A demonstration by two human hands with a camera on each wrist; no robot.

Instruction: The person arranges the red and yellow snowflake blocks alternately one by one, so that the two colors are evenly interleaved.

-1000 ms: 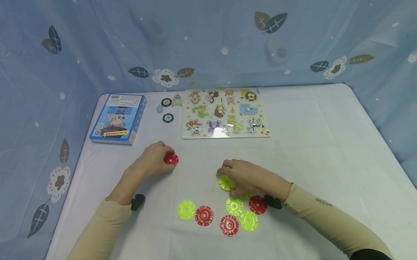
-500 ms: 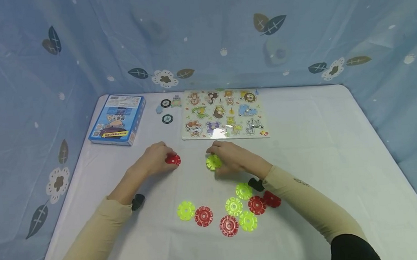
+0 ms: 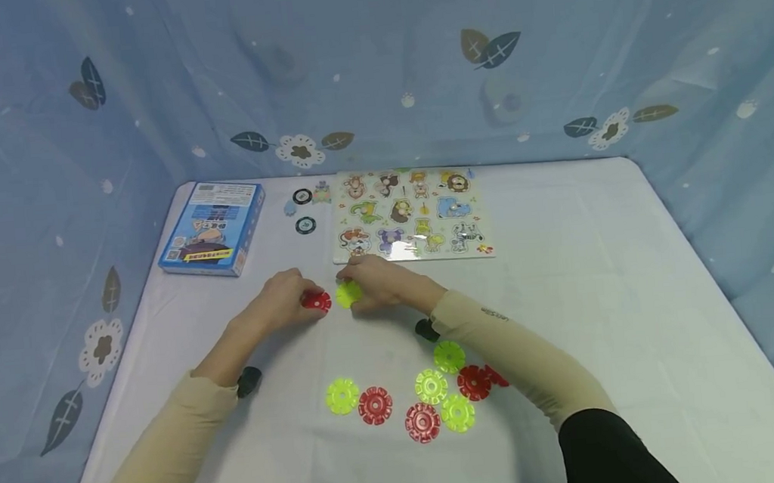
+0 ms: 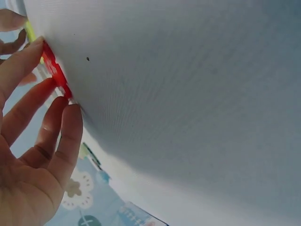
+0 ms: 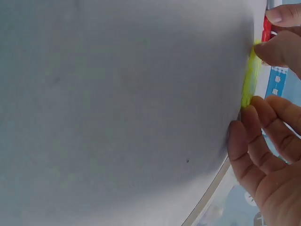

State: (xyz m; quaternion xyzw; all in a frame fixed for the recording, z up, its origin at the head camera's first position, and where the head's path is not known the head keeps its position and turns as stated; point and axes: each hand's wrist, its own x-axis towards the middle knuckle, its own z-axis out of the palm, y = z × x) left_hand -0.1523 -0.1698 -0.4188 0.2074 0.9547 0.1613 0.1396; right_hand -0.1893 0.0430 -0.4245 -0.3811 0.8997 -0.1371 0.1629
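Slippage seems likeliest — a loosened pinch could tilt the red disc (image 3: 320, 301) in the left hand (image 3: 282, 299) or the green disc (image 3: 347, 295) in the right hand (image 3: 385, 281), held just apart. Elsewhere lie four green discs (image 3: 458, 412), four red discs (image 3: 422, 422), one partly hidden, and two black discs (image 3: 305, 226).

Paired close-fitting beige fabric sleeves (image 3: 165, 456) end in plain cuffs (image 3: 216, 391); the right bears small dark lettering (image 3: 495, 314); one small black block (image 3: 249, 381) sits beside each; black cloth (image 3: 608, 451) covers the right sleeve's upper end
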